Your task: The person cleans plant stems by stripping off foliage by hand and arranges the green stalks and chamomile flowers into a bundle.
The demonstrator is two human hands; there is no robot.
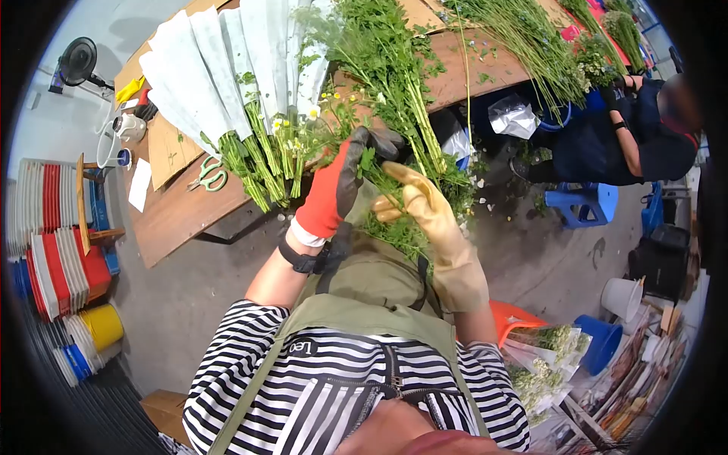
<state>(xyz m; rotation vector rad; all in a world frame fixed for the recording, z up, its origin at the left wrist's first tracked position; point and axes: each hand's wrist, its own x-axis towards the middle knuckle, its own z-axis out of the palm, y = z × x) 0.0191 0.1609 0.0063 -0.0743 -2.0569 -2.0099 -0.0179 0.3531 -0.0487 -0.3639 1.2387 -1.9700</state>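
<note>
My left hand (339, 182), in a red glove with black palm and fingers, is closed around leafy flower stems (367, 161) in front of my apron. Small yellow and white flowers (327, 106) show just beyond it. My right hand (436, 220), in a tan rubber glove, is beside it with bent fingers held apart. Green leaves (402, 236) hang below and between the hands; whether the right fingers touch them is unclear. Close by on the table lie a large leafy bunch (406, 98) and cut-stem bunches (262, 163) wrapped in white paper (216, 64).
Green-handled scissors (208, 176) lie on the brown table (171, 220). A co-worker (633, 136) in dark clothes handles stems at right, near a blue stool (584, 203). Stacked crates (68, 265) stand at left. A blue bucket (599, 345) and wrapped white flowers (542, 379) are behind right.
</note>
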